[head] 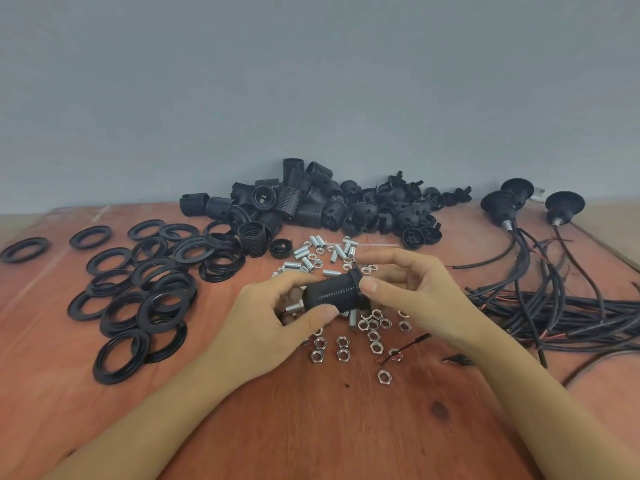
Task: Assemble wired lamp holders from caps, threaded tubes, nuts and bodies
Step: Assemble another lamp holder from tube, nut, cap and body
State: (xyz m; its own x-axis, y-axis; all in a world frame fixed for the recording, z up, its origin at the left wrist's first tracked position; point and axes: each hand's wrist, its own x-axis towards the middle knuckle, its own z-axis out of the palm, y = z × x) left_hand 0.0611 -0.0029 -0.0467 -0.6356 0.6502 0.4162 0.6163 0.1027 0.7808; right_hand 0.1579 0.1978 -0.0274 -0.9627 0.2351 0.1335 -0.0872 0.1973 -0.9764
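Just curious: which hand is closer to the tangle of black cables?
Right. The right hand sits just beside the black cables, which lie to its right; the left hand is farther, across the lamp holder body both hands grip.

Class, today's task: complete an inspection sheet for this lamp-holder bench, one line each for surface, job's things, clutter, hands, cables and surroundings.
Surface: reddish wooden table, parts spread across it.
Job's things: threaded lamp holder body held above the nuts, threaded tube at its left end; pile of black bodies and caps at the back; loose tubes and nuts mid-table; black rings left; wired holders back right.
Clutter: short wire piece beside the nuts.
Grippers: left hand grips the body; right hand pinches its other end.
Cables: black cables tangled on the right, red cores showing.
Surroundings: plain grey wall behind.
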